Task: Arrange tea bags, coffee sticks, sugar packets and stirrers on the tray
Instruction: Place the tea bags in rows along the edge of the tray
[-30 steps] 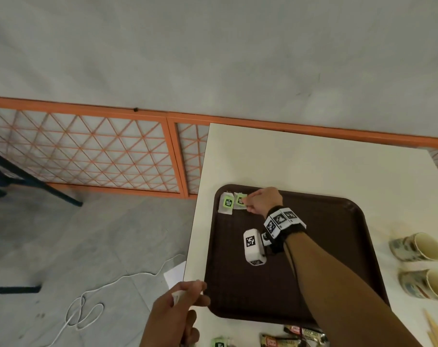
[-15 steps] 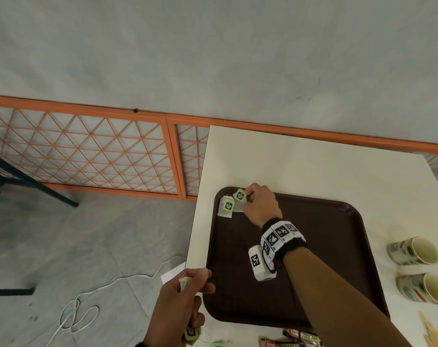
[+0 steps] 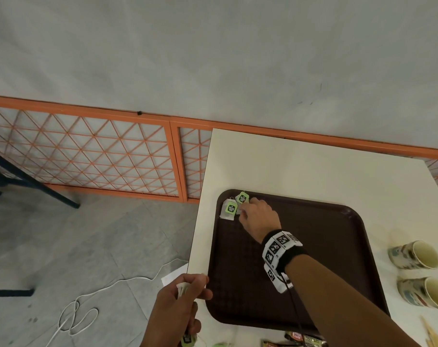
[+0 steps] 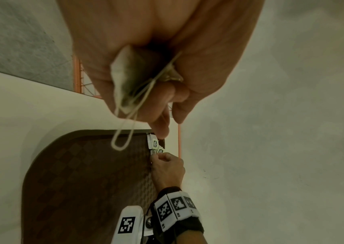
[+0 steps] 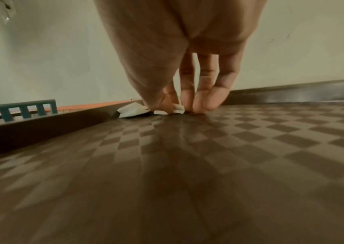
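A brown tray [image 3: 325, 246] lies on the cream table. In its far-left corner rests a tea bag with a green tag [image 3: 229, 209]. Beside it is a second tea bag [image 3: 242, 198], which my right hand [image 3: 241, 211] pinches low against the tray floor. The right wrist view shows thumb and fingers [image 5: 200, 102] on that white bag [image 5: 178, 109], with the first bag [image 5: 131, 111] just left of it. My left hand [image 3: 190, 288] hovers off the tray's near-left corner. It grips a bunch of tea bags [image 4: 125, 77], their strings [image 4: 123, 140] and tags [image 3: 187, 340] dangling.
Two paper cups [image 3: 413, 254] [image 3: 423, 291] lie on their sides right of the tray. Coffee sticks [image 3: 300, 339] and wooden stirrers [image 3: 433, 336] sit at the near edge. The table's left edge [image 3: 200, 221] runs close beside the tray, with floor and a white cable [image 3: 75, 311] below.
My right hand has slid the second tea bag toward the far-left corner, beside the first one, and its wrist has turned. The left hand has stayed by the near-left corner with its bags.
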{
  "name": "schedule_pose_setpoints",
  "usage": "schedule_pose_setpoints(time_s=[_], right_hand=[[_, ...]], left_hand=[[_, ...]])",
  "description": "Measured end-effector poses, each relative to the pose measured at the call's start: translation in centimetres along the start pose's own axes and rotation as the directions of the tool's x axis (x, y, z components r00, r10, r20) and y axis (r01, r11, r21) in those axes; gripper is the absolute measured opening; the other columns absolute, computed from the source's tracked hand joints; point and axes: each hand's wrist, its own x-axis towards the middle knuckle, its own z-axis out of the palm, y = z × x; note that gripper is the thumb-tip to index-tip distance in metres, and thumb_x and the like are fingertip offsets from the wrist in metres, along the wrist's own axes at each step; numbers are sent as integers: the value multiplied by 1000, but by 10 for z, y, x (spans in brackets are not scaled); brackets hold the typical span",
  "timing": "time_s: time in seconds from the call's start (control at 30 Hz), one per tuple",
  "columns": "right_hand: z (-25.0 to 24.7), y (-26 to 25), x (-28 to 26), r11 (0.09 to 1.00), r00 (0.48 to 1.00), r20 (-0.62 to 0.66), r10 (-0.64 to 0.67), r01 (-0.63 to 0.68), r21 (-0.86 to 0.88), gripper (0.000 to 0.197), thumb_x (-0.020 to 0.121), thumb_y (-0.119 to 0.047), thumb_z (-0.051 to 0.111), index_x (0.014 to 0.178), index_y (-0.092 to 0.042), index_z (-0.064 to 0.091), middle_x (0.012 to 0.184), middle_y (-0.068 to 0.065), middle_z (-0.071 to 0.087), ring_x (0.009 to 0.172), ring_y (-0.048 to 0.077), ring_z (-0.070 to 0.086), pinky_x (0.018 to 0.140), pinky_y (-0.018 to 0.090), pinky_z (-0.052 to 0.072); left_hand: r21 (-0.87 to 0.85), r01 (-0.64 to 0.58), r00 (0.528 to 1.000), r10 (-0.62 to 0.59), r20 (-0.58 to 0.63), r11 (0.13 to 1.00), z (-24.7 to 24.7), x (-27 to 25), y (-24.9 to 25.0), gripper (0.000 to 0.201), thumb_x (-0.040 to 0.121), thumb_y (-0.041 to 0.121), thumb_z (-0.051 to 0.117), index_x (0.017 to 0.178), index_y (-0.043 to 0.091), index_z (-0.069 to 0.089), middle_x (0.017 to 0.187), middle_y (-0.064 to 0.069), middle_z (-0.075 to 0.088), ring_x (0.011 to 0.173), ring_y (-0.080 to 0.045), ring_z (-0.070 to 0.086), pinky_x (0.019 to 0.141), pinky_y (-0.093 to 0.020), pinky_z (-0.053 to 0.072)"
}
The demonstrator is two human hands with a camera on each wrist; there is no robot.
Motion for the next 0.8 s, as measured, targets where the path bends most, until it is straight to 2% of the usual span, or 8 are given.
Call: schedule_pose_setpoints(time_s=[0.3, 0.4, 0.53, 0.6, 0.7, 0.8], right_hand=[[-1, 7, -16, 999, 999, -3, 48, -48, -14, 22, 98, -27, 47, 102, -12, 62, 105, 4, 54, 97, 27, 57, 75, 40, 52], [1, 3, -21, 999, 1000, 12, 26, -26, -23, 22, 98, -28, 47, 105, -14, 62, 107, 3, 53, 98, 26, 57, 76, 41, 53], [-3, -3, -22, 995, 997, -23, 77, -76, 58, 21, 94, -31, 49, 102, -15, 61, 103, 1, 53, 96, 27, 58, 77, 41, 53], [-5, -3, -24, 992, 994, -50, 93, -88, 85, 23, 93, -32, 51, 107, -17, 60, 106, 1, 53, 98, 26, 57, 79, 40, 52], [-2, -4, -24, 999, 994, -107, -13, 17, 34, 32, 93, -37, 56, 119, -19, 61, 116, 0, 56, 109, 22, 51, 83, 37, 51], [8, -12, -17, 982, 981, -67, -183, 179, -60, 36, 96, -39, 53, 127, -24, 60, 127, -2, 59, 118, 23, 46, 93, 38, 47]], left_hand=[[6, -12, 1000, 12, 0, 1000, -3, 1, -2, 20, 92, 24, 63, 94, 4, 69, 75, -12, 73, 36, -11, 37, 38, -19, 36], [11, -17, 1000, 17, 17, 1000, -2, 1, -4, 20, 92, 23, 63, 95, 5, 69, 75, -12, 74, 36, -11, 37, 38, -20, 38], [3, -18, 1000, 18, 24, 1000, 0, 1, -4, 20, 91, 22, 63, 95, 3, 68, 77, -14, 74, 34, -9, 37, 38, -19, 37], [-16, -14, 1000, 14, 24, 1000, -2, 1, -6, 20, 91, 21, 64, 95, 2, 68, 77, -16, 73, 33, -10, 36, 37, -19, 36], [-6, -11, 1000, 11, 25, 1000, -1, 1, -7, 22, 89, 21, 65, 96, 1, 68, 77, -15, 73, 34, -11, 37, 37, -19, 35], [-21, -1, 1000, 2, 28, 1000, 1, 1, -7, 21, 89, 19, 66, 95, -1, 68, 78, -18, 73, 35, -10, 35, 37, -18, 32]])
